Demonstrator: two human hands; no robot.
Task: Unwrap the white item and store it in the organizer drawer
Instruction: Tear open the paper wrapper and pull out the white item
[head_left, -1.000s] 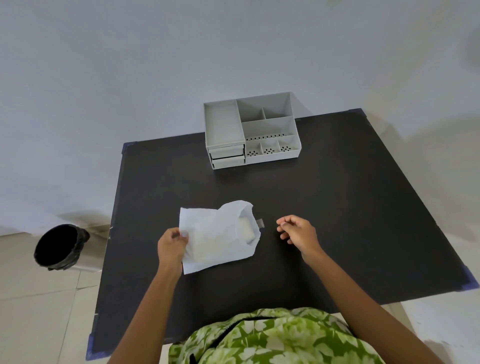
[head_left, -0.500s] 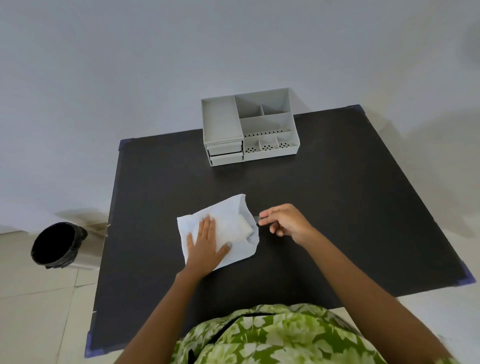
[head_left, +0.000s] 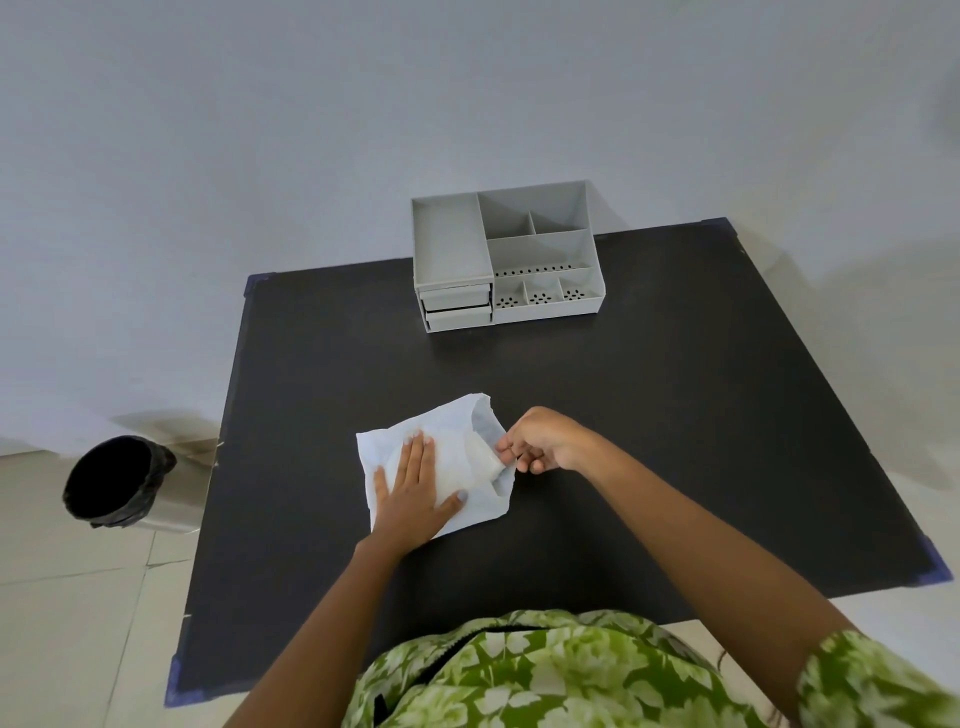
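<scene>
A white paper wrapper (head_left: 451, 431) lies flat on the black table (head_left: 675, 415), its open mouth facing right. My left hand (head_left: 413, 491) presses flat on the wrapper with fingers spread. A white item (head_left: 480, 457) shows at the wrapper's mouth, and my right hand (head_left: 540, 440) pinches its right end with fingertips. The grey organizer (head_left: 506, 254) stands at the table's far edge, with two shut drawers (head_left: 457, 306) at its lower left front.
A black-lined waste bin (head_left: 117, 480) stands on the floor left of the table. The organizer's open top compartments look empty. Bare table surface lies between the wrapper and the organizer. A grey wall is behind.
My left hand went from holding the wrapper's left edge to pressing flat on top. My right hand moved left to the wrapper's mouth and closed on the white item.
</scene>
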